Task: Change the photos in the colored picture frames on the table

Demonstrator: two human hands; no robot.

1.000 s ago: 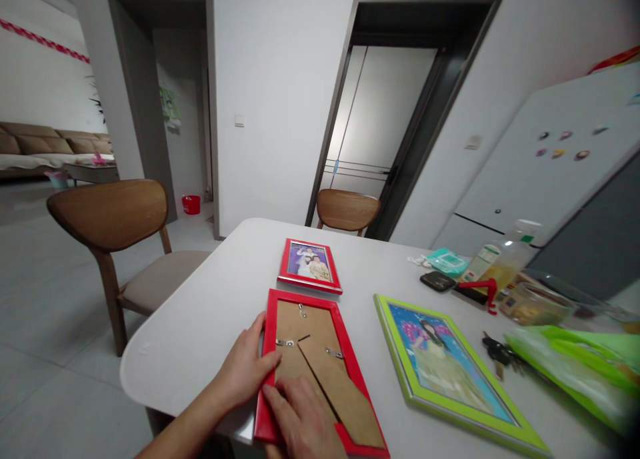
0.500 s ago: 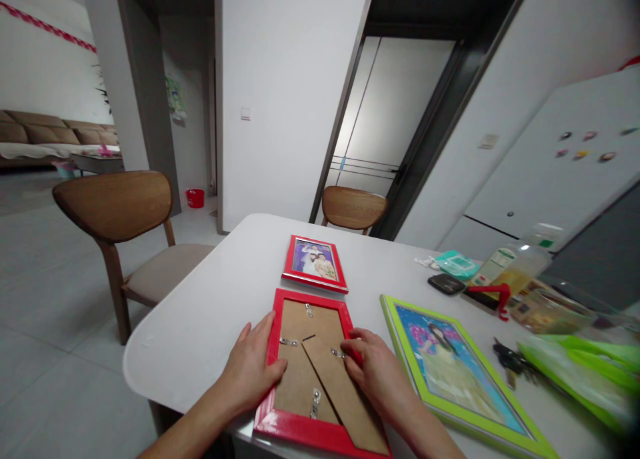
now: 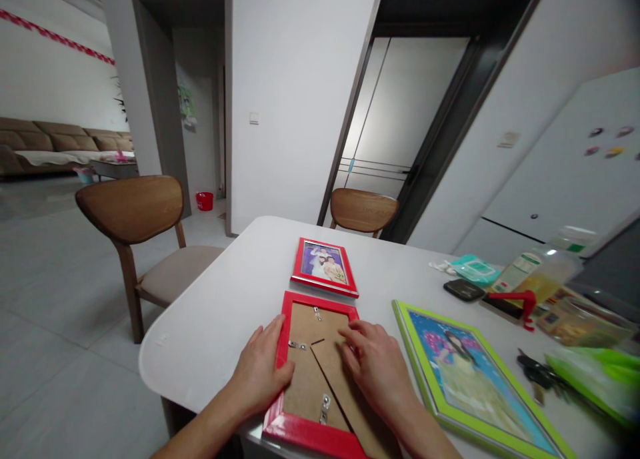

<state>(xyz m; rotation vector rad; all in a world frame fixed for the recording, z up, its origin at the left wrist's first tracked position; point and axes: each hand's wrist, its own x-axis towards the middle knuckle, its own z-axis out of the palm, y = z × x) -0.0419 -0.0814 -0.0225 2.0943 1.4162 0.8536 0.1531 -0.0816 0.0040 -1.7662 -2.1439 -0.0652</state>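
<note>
The face-down red photo frame (image 3: 314, 433) lies at the near edge of the white table (image 3: 215, 352), with its back showing. Its brown backing board (image 3: 304, 379) sits inside the red rim, and the support leg (image 3: 345, 393) lies flat against that board, so this side looks assembled as far as it shows. 3 metal clips are visible: the top clip (image 3: 317, 313), the left clip (image 3: 297, 345) and the bottom clip (image 3: 325, 409). Each reaches toward the rim, but whether they are hooked under it is too small to tell. The right side of the board is covered, so its fastening cannot be checked.

The left hand (image 3: 263, 371) holds the left rim, thumb laid over the top and fingers along the outer side. The right hand (image 3: 377, 364) has its fingers bent over the right rim and board; whether they pinch anything there is hidden.

Handling of this frame seems unfinished, judging by both hands being on it and its face being down. The other 2 frames look complete from the front: the face-up red photo frame (image 3: 325, 265) just beyond, and the lime-green photo frame (image 3: 467, 385) to the right, each with a picture in place and no hand on it.
</note>
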